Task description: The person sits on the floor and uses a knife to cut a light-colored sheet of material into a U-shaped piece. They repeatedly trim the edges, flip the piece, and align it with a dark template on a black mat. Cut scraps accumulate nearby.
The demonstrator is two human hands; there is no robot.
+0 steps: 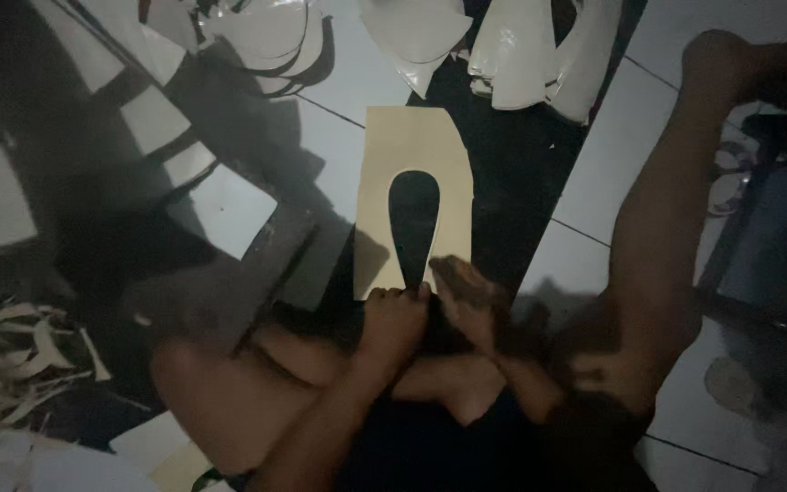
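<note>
A person sits on a tiled floor (594,173) in dim light, both hands meeting at the lower middle of the frame. The left hand (395,321) is curled into a fist at the bottom edge of a tan cardboard template (416,137), its fingers closed in a narrow grip on that edge. The right hand (468,296) lies just beside it, fingers resting on the template's lower right corner; whether it pinches the card or only presses it cannot be told.

The template lies flat, running from the centre toward the upper middle of the frame, with a long teardrop-shaped hole (413,223) cut through it. Under it, a dark sheet (512,164) stretches diagonally across the tiles.

Along the top edge, glossy white curved cut pieces (512,55) lie in a heap. At the lower left, pale thin offcut strips (25,351) are scattered. The person's bare leg (662,228) extends up the right side.
</note>
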